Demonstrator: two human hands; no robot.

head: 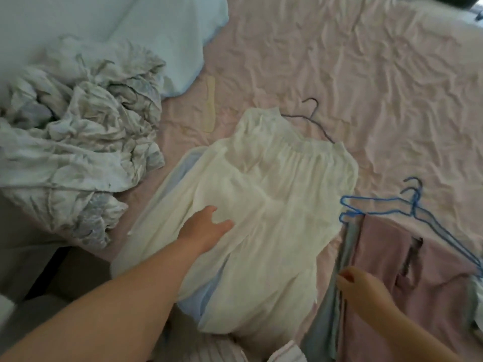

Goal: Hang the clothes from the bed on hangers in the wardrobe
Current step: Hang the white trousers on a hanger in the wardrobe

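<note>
A cream white garment [274,194] lies spread flat in the middle of the bed, over a pale blue piece [201,304]. A dark wire hanger [315,113] pokes out at its top. My left hand [206,228] rests flat on the white garment with fingers straight. To the right lies a mauve garment [407,259] on grey-blue cloth [326,322], with blue wire hangers [407,205] on top. My right hand [363,286] pinches the left edge of that pile.
The pink sheet of the bed [366,74] is wrinkled. A crumpled patterned white blanket [78,142] fills the left side, and a pale blue pillow [167,35] lies at the back left. A cream comb-like strip [210,105] sits behind the white garment. Striped fabric [227,348] lies at the near edge.
</note>
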